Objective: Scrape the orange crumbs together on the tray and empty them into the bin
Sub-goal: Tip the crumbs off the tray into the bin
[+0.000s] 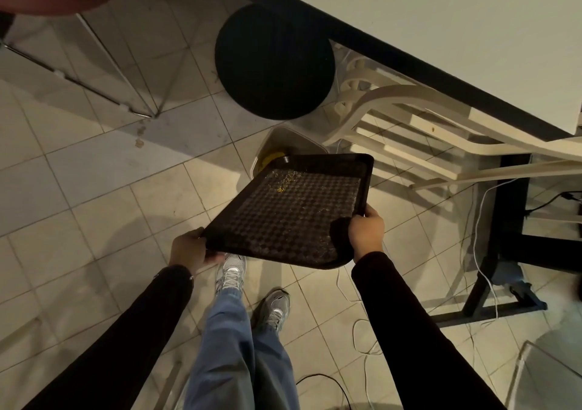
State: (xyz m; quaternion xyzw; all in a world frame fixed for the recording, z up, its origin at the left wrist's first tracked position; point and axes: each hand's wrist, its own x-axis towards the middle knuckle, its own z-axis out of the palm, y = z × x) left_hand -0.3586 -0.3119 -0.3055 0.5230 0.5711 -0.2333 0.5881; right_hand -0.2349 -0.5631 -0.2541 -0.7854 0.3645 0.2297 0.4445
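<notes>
Both hands clamp the near edge of the tray (pixel 293 217), the left hand (pixel 189 249) at one near corner and the right hand (pixel 367 231) at the other, so its far end can dip. That far corner hangs over the bin (pixel 294 140), a pale tub on the floor beyond the tray, and the orange crumbs (pixel 285 181) sit close to that corner, probably ready to slide in once tilted further

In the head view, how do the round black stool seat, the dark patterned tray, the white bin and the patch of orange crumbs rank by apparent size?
1. Dark patterned tray, though it is nearest the camera.
2. Round black stool seat.
3. White bin, mostly hidden behind the tray.
4. Patch of orange crumbs.
</notes>
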